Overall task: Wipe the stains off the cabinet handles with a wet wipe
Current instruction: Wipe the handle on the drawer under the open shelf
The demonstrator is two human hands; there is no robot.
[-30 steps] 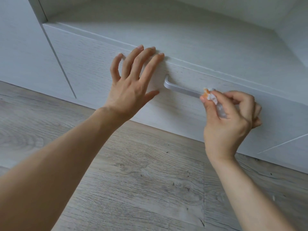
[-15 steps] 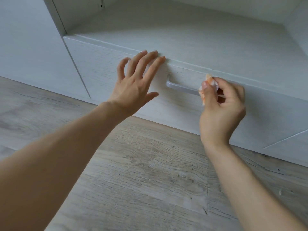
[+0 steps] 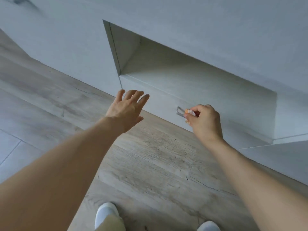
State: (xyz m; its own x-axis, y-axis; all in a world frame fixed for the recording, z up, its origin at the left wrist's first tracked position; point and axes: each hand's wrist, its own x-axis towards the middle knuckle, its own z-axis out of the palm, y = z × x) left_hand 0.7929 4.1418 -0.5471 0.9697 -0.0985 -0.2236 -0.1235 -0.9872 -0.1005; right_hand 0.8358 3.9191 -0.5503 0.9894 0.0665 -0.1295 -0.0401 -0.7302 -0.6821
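Observation:
A low white drawer front (image 3: 160,104) carries a silver bar handle (image 3: 179,111). Only the handle's left end shows; the rest is hidden behind my right hand (image 3: 204,121). My right hand is shut on a crumpled wet wipe (image 3: 190,112) with orange stains, pressed against the handle. My left hand (image 3: 127,108) is open with fingers spread, hovering at the drawer's left end, and I cannot tell whether it touches the front.
Above the drawer is an open white niche (image 3: 191,77) in the cabinet wall. A second handle (image 3: 18,0) shows blurred at the top left. Grey wood floor (image 3: 150,164) lies below, with my two white shoes (image 3: 106,214) at the bottom edge.
The view has pulled back and up, so the drawer now looks smaller and farther. My left hand has come off the drawer front's middle toward its left end. The right hand stays on the handle.

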